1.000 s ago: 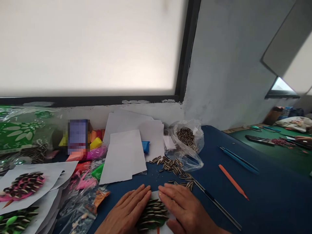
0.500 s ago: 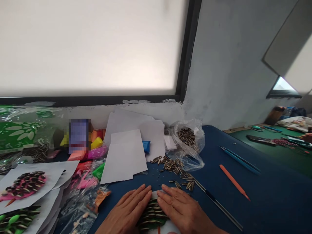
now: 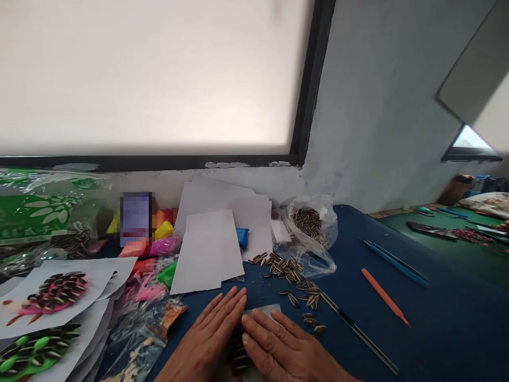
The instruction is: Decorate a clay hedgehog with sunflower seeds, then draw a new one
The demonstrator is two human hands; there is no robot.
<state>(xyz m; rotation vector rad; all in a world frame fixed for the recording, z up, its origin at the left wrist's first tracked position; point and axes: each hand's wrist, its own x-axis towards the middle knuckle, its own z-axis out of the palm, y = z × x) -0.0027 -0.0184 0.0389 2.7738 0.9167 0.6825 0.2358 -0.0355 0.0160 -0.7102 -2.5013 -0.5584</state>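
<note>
Both hands lie over a small piece of white paper (image 3: 274, 309) bearing rows of striped sunflower seeds (image 3: 237, 353) at the bottom of the view. My left hand (image 3: 210, 339) rests along the left side of the seed rows, its fingers straight and close together. From the right, my right hand (image 3: 288, 345) covers much of the paper with outstretched fingers, its fingertips near those of the left. Between the hands only a strip of seeds shows; the rest is hidden. Loose sunflower seeds (image 3: 284, 268) are scattered on the blue table beyond the right hand.
Finished-looking seed pictures (image 3: 59, 294) lie stacked at left beside bags of coloured clay (image 3: 145, 289). Blank white sheets (image 3: 204, 249) and an open plastic bag of seeds (image 3: 308, 223) stand behind. To the right lie a metal-ended tool (image 3: 358, 331), an orange stick (image 3: 385, 297) and blue tweezers (image 3: 395, 262).
My right hand has slid left across the seed rows, covering more of them and uncovering some loose seeds at its right. My left hand stays alongside. The view has shifted slightly.
</note>
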